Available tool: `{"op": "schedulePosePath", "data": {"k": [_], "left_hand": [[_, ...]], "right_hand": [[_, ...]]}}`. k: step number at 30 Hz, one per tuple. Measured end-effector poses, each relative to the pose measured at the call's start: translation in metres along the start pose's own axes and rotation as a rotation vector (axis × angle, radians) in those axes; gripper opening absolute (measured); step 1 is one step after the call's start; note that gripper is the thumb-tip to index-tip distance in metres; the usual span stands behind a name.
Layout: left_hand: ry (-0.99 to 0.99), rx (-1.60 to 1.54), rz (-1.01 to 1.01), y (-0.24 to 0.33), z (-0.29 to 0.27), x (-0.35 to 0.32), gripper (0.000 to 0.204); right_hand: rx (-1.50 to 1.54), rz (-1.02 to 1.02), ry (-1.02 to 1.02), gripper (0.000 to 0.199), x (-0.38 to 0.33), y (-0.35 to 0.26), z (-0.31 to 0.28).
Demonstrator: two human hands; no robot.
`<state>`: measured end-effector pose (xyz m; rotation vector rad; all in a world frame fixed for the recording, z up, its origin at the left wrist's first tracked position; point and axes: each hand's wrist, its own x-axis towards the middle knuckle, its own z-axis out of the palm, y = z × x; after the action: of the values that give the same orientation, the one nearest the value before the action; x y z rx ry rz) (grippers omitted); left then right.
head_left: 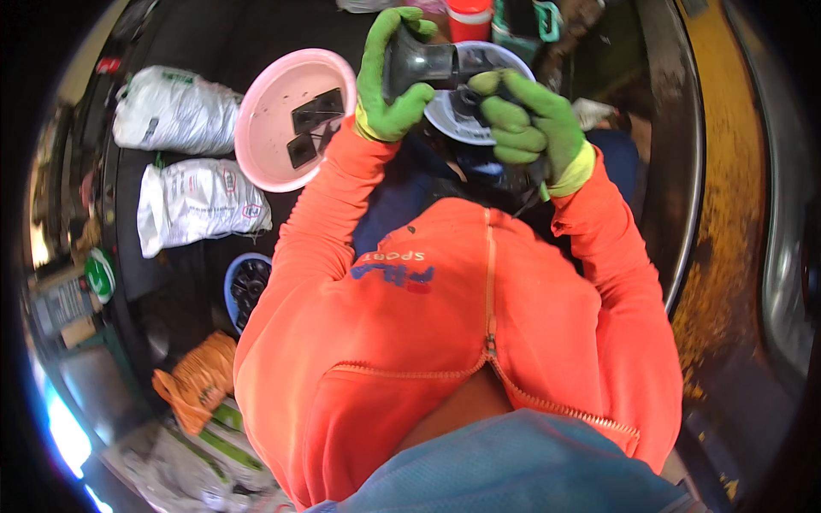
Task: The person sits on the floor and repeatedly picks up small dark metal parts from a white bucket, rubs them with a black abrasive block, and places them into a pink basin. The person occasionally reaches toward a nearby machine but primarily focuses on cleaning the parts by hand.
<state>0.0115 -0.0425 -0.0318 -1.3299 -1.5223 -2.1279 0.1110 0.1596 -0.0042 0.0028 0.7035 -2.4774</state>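
Note:
A black rubber-like part [428, 64] with a wide flat flange and a narrower round neck is held up in front of me. My left hand [386, 98], in a green glove, is closed around its flange end, thumb below and fingers above. At the neck end is my right hand [537, 124], also gloved in green, its fingers curled and its thumb and forefinger close to the part. Something thin and dark shows below the right palm, but what those fingers grip is hidden. Behind the right hand, a pale basin [462, 132] contains more black parts.
Left of my left arm stands a pink basin [248, 128] with black square-flanged pieces [316, 111]. Two white sacks [175, 109] lie farther left. A blue-rimmed basin [231, 286] of black parts and an orange bag [198, 380] are nearer. A red container [469, 24] stands at the back.

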Motion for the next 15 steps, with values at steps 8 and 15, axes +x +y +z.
{"op": "schedulePosePath", "data": {"k": [8, 15], "left_hand": [[0.809, -0.413, -0.352, 0.031, -0.062, -0.045, 0.049], [1.427, 0.331, -0.569, 0.095, -0.172, -0.23, 0.027]], "right_hand": [[-2.482, -0.117, 0.472, 0.048, 0.105, -0.013, -0.133], [-1.95, 0.048, 0.211, 0.066, 0.121, 0.021, -0.185]]}}
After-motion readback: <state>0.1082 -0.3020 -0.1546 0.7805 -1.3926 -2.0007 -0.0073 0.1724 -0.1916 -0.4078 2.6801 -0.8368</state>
